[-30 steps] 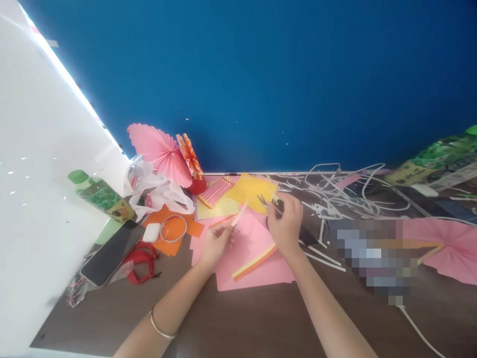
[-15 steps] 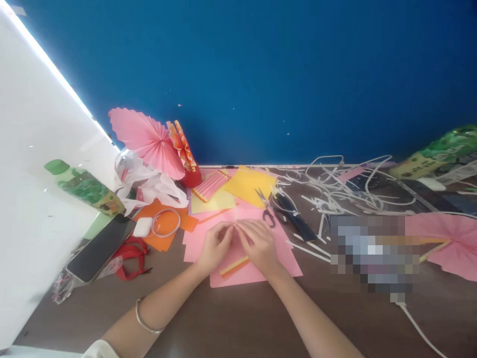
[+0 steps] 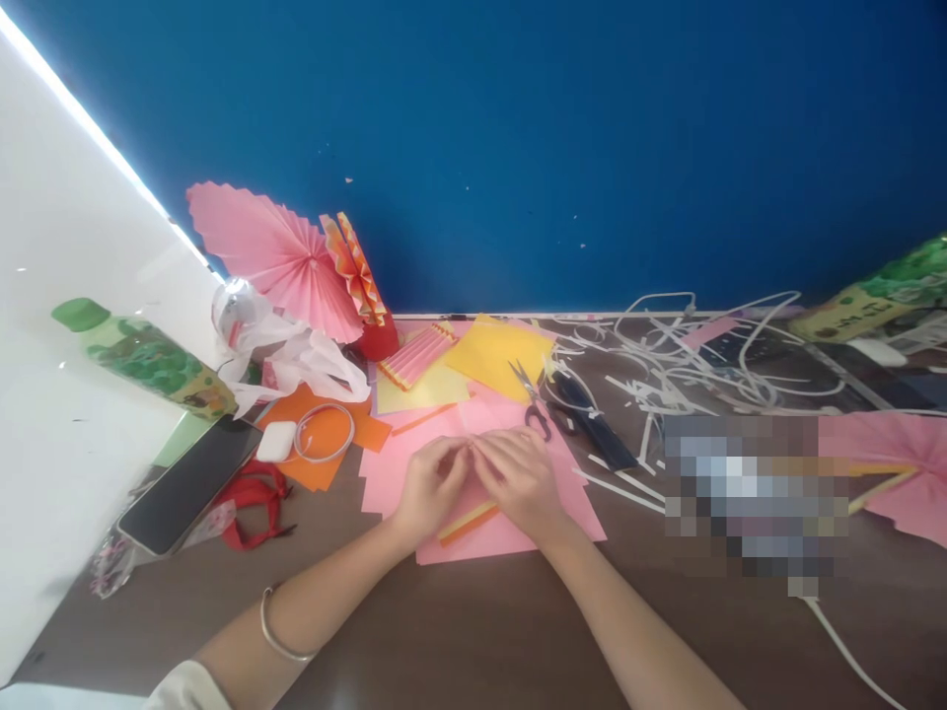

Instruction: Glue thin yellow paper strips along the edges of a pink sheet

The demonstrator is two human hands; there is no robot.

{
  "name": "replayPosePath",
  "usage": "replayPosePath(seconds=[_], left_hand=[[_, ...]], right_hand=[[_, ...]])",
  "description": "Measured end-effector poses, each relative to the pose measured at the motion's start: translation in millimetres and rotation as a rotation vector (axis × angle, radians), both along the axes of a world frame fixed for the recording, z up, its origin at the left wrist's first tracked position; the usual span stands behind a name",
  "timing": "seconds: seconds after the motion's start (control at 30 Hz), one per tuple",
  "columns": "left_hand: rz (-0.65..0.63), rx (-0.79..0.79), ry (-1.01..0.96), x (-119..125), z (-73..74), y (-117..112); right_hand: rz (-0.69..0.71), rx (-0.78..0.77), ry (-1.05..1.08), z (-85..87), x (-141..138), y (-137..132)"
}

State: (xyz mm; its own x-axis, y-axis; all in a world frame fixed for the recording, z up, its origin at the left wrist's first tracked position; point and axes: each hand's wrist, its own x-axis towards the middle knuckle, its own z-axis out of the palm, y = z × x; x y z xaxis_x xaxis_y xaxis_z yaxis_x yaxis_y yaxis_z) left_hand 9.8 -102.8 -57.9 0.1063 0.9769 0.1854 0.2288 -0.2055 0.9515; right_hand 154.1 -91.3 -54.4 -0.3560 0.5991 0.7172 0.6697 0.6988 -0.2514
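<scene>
My left hand [image 3: 430, 485] and my right hand [image 3: 518, 478] meet fingertip to fingertip over a pink paper sheet [image 3: 569, 503] on the brown table. Both are curled in a pinch on a thin paper strip between them; the strip itself is mostly hidden by my fingers. A folded orange-and-yellow strip [image 3: 466, 521] lies on the pink sheet just under my hands. Small scissors [image 3: 534, 402] rest on the table just beyond my right hand, untouched.
Pink paper fans [image 3: 273, 256] stand at the back left by a red cup [image 3: 377, 340]. A green bottle [image 3: 140, 357], a phone [image 3: 184, 483], an earbud case [image 3: 275, 441], orange paper [image 3: 326, 444], yellow sheets [image 3: 495, 357] and white paper offcuts [image 3: 666, 370] lie around. Another pink fan [image 3: 895, 473] lies right.
A second ago my right hand held the scissors near the yellow sheet; it set them down and came back to join the left hand on the strip. The view has shifted slightly.
</scene>
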Motion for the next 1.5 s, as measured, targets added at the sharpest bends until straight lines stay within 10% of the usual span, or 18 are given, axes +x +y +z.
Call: replayPosePath(seconds=[1.5], left_hand=[[0.006,-0.179,-0.246,-6.6,11.1,3.8]], right_hand=[[-0.227,-0.101,0.238,2.4,13.5,12.1]])
